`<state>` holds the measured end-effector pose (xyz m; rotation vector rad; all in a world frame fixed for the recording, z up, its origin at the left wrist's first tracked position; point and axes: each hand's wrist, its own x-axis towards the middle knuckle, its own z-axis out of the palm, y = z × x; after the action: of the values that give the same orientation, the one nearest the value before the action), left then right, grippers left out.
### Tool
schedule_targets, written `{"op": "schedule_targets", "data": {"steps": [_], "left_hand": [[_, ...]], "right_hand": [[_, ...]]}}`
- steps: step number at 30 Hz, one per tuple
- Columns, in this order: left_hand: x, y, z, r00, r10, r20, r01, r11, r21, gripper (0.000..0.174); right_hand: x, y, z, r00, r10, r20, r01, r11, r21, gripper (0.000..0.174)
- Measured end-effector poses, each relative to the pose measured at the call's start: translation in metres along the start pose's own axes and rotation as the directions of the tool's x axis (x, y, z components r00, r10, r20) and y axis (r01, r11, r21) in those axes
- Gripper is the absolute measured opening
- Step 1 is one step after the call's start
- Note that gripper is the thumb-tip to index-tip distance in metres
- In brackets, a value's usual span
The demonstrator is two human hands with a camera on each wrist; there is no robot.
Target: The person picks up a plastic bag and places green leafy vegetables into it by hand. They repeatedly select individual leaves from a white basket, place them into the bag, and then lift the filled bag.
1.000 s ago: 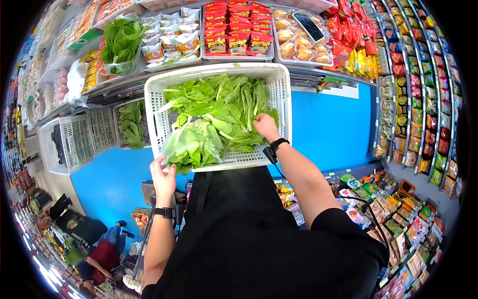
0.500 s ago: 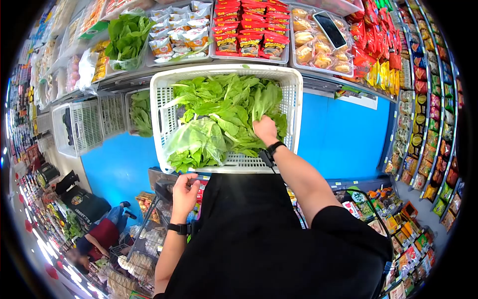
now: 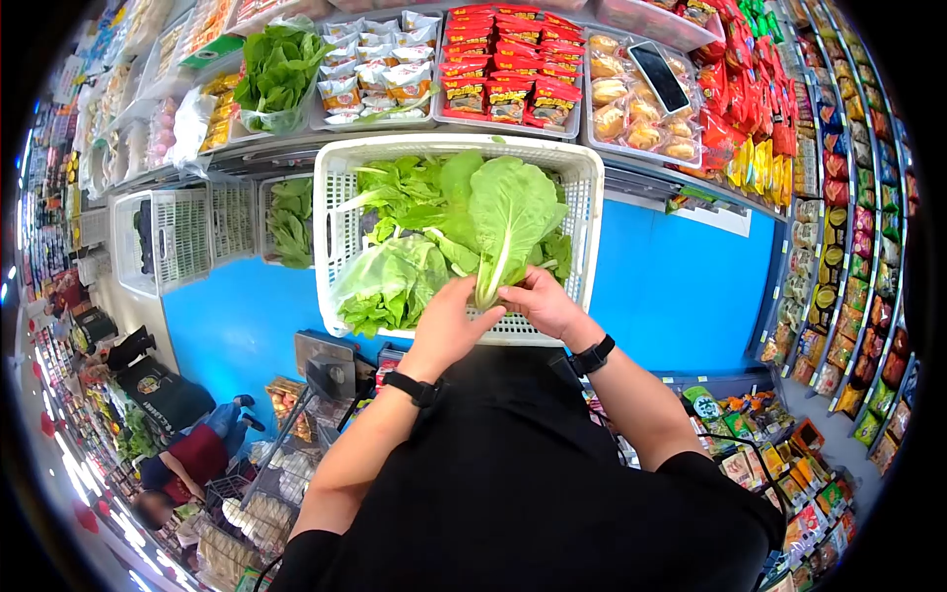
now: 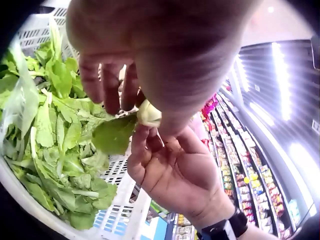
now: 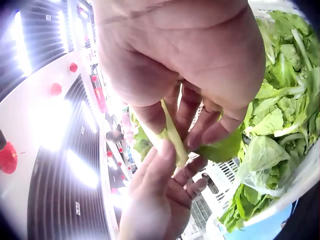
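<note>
In the head view, a leafy green [image 3: 515, 212] with a broad leaf and pale stem stands up over the white plastic crate [image 3: 589, 222]. My right hand [image 3: 550, 308] pinches its stem base between thumb and fingers. From the other side my left hand [image 3: 449, 324] grips the same base, the two hands almost meeting. The pale cut end [image 4: 149, 114] pokes out between the fingers in the left wrist view. Beneath, the crate holds loose greens [image 3: 395, 187] and a clear plastic bag of greens [image 3: 390, 281] at its near left.
Behind the crate runs a shelf with red snack packs [image 3: 508, 74], packaged buns [image 3: 641, 104] and a phone [image 3: 659, 77] on top. Another bag of greens [image 3: 279, 74] sits at back left. White crates [image 3: 163, 242] stand left; a person [image 3: 197, 459] is at lower left.
The right hand has lifted the leafy green from the pile and drawn it toward the body. The left hand has moved from the crate's near left corner to the stem.
</note>
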<state>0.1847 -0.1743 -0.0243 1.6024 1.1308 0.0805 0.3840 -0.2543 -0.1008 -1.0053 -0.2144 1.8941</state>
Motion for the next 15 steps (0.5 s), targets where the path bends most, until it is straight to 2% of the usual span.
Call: {"op": "schedule_targets", "data": {"steps": [1, 2, 3, 4, 5, 6, 8, 10, 12, 14, 15], "left_hand": [[0.001, -0.002, 0.002, 0.985, 0.146, -0.092, -0.126, 0.973, 0.192, 0.053], [0.002, -0.004, 0.004, 0.941, 0.304, -0.152, -0.227, 0.895, 0.384, 0.052], [0.003, -0.001, 0.003, 0.94, 0.306, -0.149, -0.229, 0.893, 0.388, 0.052], [0.004, 0.002, 0.001, 0.968, 0.219, -0.127, -0.162, 0.922, 0.35, 0.05], [0.003, 0.004, 0.001, 0.986, 0.129, -0.102, -0.091, 0.945, 0.314, 0.047], [0.003, 0.002, 0.002, 0.987, 0.129, -0.1, -0.091, 0.944, 0.318, 0.047], [0.001, -0.004, 0.007, 0.977, 0.082, -0.195, -0.054, 0.988, 0.142, 0.045], [-0.001, -0.006, 0.005, 0.971, 0.113, -0.212, -0.08, 0.985, 0.154, 0.044], [-0.003, -0.004, 0.002, 0.963, 0.143, -0.229, -0.107, 0.98, 0.165, 0.043], [-0.006, 0.002, -0.001, 0.938, 0.235, -0.256, -0.167, 0.951, 0.261, 0.037], [-0.006, 0.001, -0.001, 0.937, 0.236, -0.256, -0.167, 0.95, 0.263, 0.037]], "right_hand": [[-0.003, -0.001, 0.005, 1.0, -0.019, -0.018, 0.019, 1.0, -0.011, 0.03], [-0.003, 0.001, 0.004, 1.0, -0.022, -0.019, 0.022, 1.0, -0.007, 0.03], [-0.002, 0.001, 0.002, 0.999, -0.029, -0.035, 0.025, 0.995, -0.092, 0.031], [-0.001, 0.002, 0.0, 0.998, -0.036, -0.05, 0.027, 0.984, -0.176, 0.031], [-0.002, 0.003, -0.001, 0.998, -0.039, -0.05, 0.03, 0.985, -0.172, 0.031], [-0.004, -0.001, 0.001, 0.997, -0.062, -0.053, 0.048, 0.971, -0.235, 0.031], [-0.006, -0.007, 0.003, 0.995, -0.087, -0.054, 0.068, 0.953, -0.295, 0.031], [-0.007, -0.011, 0.004, 0.995, -0.09, -0.041, 0.065, 0.907, -0.416, 0.032], [-0.007, -0.013, 0.007, 0.994, -0.087, -0.069, 0.056, 0.927, -0.371, 0.035], [-0.006, -0.012, 0.008, 0.992, -0.082, -0.096, 0.046, 0.944, -0.325, 0.038], [-0.005, -0.011, 0.008, 0.992, -0.082, -0.099, 0.061, 0.978, -0.198, 0.042]]}}
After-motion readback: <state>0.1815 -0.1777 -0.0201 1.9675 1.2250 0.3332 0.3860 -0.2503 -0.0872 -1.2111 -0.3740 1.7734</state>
